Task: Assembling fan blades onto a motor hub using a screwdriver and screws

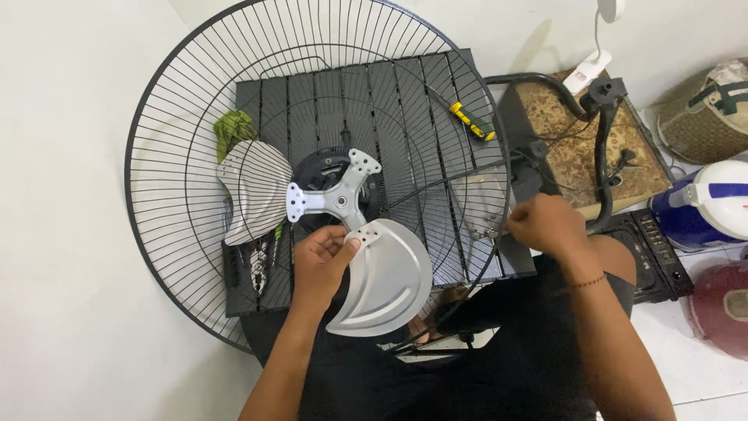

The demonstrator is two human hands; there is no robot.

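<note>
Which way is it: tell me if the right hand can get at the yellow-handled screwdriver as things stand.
Probably yes. The yellow-handled screwdriver lies in the open on the black slatted board, up from the right hand. Only the wire fan guard rim curves between them, and the hand could pass over it.

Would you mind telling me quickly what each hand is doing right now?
Left hand: closed on the mounting end of a loose metal fan blade, beside the three-armed hub.
Right hand: fingers curled at the wire guard's rim; what it grips cannot be told.
</note>
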